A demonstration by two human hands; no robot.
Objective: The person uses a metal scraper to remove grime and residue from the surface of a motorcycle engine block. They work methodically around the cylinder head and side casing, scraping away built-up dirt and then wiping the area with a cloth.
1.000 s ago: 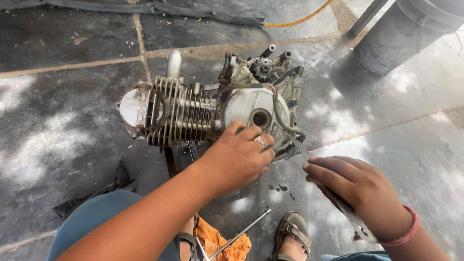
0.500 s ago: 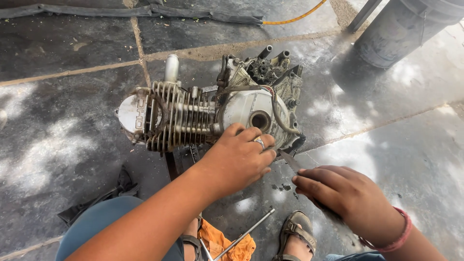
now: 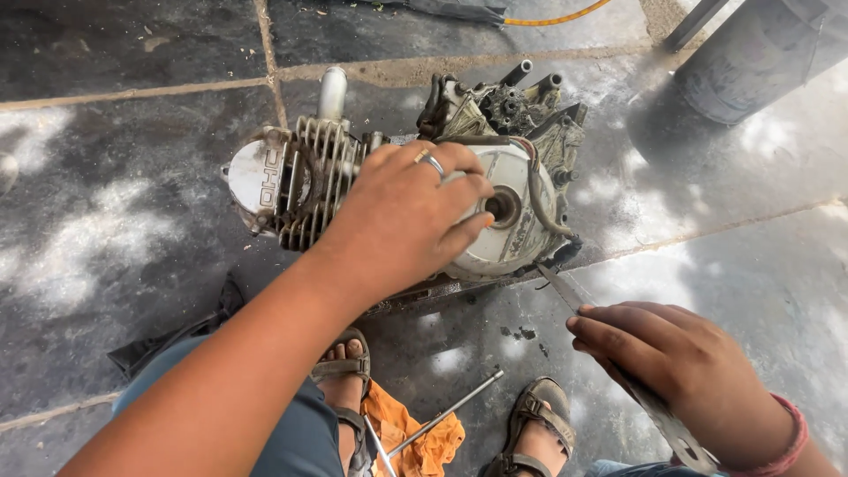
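Left hand spread flat, fingers open, palm pressed on the round side cover of a motorcycle engine; silver ring on one finger; nothing gripped. Right hand closed around a long flat metal tool, blade angled up toward the lower right edge of the engine, tip just beside the casing; touching or not, cannot tell. Pink band at the right wrist.

Engine lying on its side on the dark stone floor, finned cylinder to the left, round cover with a centre hole to the right, studs and a black hose along the top and right side.

Near the bottom edge, two sandalled feet, an orange rag between them, a thin metal rod lying across the rag. Grey cylindrical container at top right, well apart from the engine. Yellow hose along the top edge.
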